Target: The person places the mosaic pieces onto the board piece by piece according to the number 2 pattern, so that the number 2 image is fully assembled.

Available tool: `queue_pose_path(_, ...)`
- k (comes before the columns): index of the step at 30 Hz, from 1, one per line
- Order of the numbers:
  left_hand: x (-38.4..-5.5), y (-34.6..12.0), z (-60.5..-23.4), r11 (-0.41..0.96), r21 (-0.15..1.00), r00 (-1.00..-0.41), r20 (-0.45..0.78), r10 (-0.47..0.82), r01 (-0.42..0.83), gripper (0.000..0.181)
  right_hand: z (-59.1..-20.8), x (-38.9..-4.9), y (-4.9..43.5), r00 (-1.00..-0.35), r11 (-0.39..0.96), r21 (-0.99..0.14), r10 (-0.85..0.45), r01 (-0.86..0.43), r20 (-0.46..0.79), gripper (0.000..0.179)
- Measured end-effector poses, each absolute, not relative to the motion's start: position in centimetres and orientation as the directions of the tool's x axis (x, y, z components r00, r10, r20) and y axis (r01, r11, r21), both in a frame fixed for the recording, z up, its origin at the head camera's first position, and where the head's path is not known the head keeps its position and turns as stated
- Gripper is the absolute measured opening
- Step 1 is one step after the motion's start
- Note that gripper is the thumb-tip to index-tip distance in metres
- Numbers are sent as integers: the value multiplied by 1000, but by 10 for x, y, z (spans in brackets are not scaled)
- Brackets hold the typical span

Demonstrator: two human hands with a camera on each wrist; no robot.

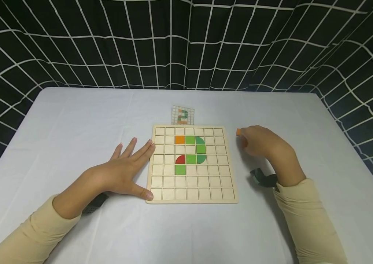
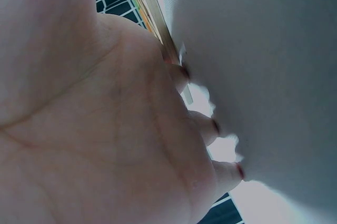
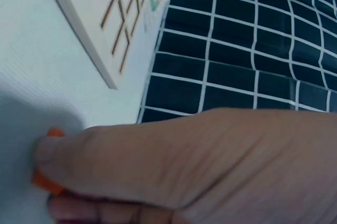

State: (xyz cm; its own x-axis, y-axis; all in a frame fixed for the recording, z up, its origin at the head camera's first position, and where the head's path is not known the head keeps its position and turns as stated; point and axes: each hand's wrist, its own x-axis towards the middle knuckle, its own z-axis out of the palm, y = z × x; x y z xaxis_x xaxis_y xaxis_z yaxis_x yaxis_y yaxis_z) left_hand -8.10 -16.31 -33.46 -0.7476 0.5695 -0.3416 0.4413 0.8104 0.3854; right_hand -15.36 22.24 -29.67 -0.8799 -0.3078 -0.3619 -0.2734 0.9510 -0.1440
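This looks like a prepared recording place, not a home: a counter (image 1: 74,121) with a plain white cover stands inside a black curtain with white grid lines (image 1: 186,40), which closes the back and both sides. Small dark devices are strapped at both wrists, under beige sleeves

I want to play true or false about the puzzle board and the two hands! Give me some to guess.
1. The left hand lies flat beside the wooden board. True.
2. The right hand holds a blue piece. False: it pinches an orange piece.
3. The board is full. False: most squares are bare.
4. A small pattern card lies behind the board. True.
5. The red piece is a quarter circle. True.
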Motion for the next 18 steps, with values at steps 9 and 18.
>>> queue_pose_path(9,-81,-163,-335,809,390,-750,-337,569,439,138,-299,-154,220,-876,934,-159,-356,-320,-325,27)
queue_pose_path(18,-81,-164,-335,809,390,-749,-338,570,439,137,-297,-152,216,-866,924,-176,-379,-339,-327,15)
